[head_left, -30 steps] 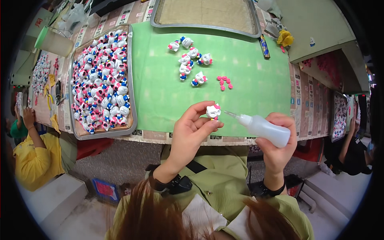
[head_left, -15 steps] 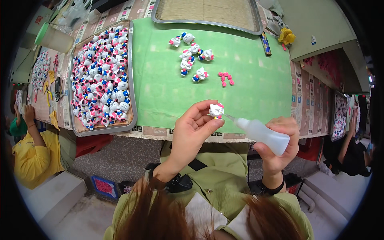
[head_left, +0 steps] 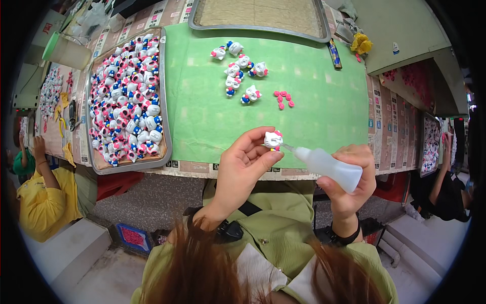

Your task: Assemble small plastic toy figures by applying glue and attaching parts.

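Note:
Between thumb and fingertips, my left hand (head_left: 246, 161) pinches a small white cat figurine (head_left: 274, 139) with pink and yellow parts. My right hand (head_left: 355, 177) is wrapped round a translucent squeeze bottle (head_left: 331, 167) tilted to the left. The bottle's thin tip touches or nearly touches the figurine's right side; I cannot tell which. Ahead on the green mat (head_left: 197, 126) lie several loose cat figurines (head_left: 250, 94) in white, pink and blue. To their right sits a small cluster of pink pieces (head_left: 283, 99).
A metal tray (head_left: 168, 101) heaped with figurines stands at the left. Another tray (head_left: 258, 34), lined with tan material, lies at the back. Near it are a dark tube (head_left: 334, 54) and a yellow crumpled thing (head_left: 361, 44). Other people work at left, one in a yellow shirt (head_left: 48, 202), and right.
The squeeze bottle and my right hand have shifted slightly left, bringing the tip closer to the figurine. My left hand stays in place with the figurine.

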Tool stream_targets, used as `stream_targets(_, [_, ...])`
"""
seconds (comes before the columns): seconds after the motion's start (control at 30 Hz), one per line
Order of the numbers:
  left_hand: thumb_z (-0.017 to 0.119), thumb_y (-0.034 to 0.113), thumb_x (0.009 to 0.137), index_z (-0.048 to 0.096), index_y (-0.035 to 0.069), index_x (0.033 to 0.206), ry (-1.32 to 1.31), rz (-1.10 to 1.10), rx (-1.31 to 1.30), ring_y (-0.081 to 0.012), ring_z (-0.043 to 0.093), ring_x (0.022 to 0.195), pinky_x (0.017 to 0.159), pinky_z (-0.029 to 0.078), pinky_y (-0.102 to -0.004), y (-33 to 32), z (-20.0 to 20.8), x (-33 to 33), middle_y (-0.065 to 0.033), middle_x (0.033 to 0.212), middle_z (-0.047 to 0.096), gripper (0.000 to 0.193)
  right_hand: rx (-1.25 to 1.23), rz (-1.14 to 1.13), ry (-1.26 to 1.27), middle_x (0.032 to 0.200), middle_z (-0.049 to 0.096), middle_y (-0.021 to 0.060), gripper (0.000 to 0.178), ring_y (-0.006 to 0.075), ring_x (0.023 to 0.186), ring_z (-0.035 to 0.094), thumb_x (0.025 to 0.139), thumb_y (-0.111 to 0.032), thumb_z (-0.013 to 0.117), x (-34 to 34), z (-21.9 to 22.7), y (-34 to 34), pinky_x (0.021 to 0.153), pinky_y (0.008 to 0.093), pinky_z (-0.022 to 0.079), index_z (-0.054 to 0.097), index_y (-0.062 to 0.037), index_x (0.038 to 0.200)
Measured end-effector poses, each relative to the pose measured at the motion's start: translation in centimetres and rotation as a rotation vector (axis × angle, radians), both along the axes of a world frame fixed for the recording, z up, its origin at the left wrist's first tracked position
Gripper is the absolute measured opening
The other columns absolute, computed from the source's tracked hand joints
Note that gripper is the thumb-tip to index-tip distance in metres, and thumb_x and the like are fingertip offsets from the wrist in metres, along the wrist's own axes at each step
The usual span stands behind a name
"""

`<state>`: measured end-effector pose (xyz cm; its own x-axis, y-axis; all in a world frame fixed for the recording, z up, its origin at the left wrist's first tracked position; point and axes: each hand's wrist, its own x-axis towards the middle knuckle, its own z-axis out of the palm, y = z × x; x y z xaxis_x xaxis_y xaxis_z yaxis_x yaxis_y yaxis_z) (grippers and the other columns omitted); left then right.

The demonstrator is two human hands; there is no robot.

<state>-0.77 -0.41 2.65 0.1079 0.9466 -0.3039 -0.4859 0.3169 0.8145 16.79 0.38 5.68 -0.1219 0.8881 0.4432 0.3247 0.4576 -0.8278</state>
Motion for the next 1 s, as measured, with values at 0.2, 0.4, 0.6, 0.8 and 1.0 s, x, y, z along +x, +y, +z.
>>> stream_targets(0.2, [0.055,-0.001,0.079,0.043,-0.004,0.113,0.03,0.027,0.032,-0.0092,0.052,0.088,0.077,0.043,-0.0214,0.0,-0.1,0.0,-0.0065,0.099,0.053,0.036,-0.012,0.027,-0.005,0.073,0.052,0.0073,0.041,0.0156,0.062,0.048,0.055,-0.013,0.079,0.1,0.1,0.0,0.054,0.0251,0.039,0.053,-0.0034,0.086])
stream_targets(0.4, [0.055,-0.002,0.078,0.043,-0.004,0.112,0.006,0.02,0.028,-0.01,0.052,0.089,0.078,0.043,-0.0221,0.1,-0.5,0.0,-0.007,0.099,0.053,0.036,-0.017,0.013,0.071,0.079,0.052,0.0087,0.039,0.0136,0.066,0.049,0.059,-0.01,0.076,0.5,0.1,-0.1,0.057,0.0244,0.039,0.051,-0.0021,0.088])
stream_targets(0.6, [0.053,-0.006,0.077,0.044,-0.004,0.11,0.043,0.077,-0.03,-0.0128,0.053,0.089,0.079,0.044,-0.0245,0.2,-1.1,-0.7,-0.009,0.099,0.053,0.034,-0.247,-0.274,0.572,0.089,0.053,0.0085,0.031,0.0132,0.078,0.051,0.067,-0.001,0.065,1.8,-0.6,2.2,0.067,0.024,0.041,0.046,0.0008,0.091])
stream_targets(0.8, [0.053,-0.005,0.077,0.044,-0.005,0.109,0.07,0.121,-0.007,-0.0141,0.052,0.089,0.078,0.046,-0.0266,0.9,-1.8,-0.8,-0.0101,0.099,0.052,0.033,-0.203,-0.389,0.094,0.088,0.058,0.0084,0.032,0.0124,0.081,0.055,0.068,-0.004,0.064,6.9,-2.4,13.0,0.07,0.0241,0.043,0.049,0.0021,0.096])
stream_targets(1.0, [0.049,-0.001,0.078,0.044,-0.001,0.111,0.239,0.242,0.001,-0.0114,0.051,0.081,0.069,0.044,-0.0229,0.2,-3.2,-1.9,-0.0072,0.101,0.052,0.033,-0.178,-0.478,-0.156,0.091,0.055,0.0174,0.032,0.0302,0.088,0.054,0.067,-0.007,0.06,6.4,-7.8,21.0,0.077,0.0372,0.042,0.046,0.0004,0.096])
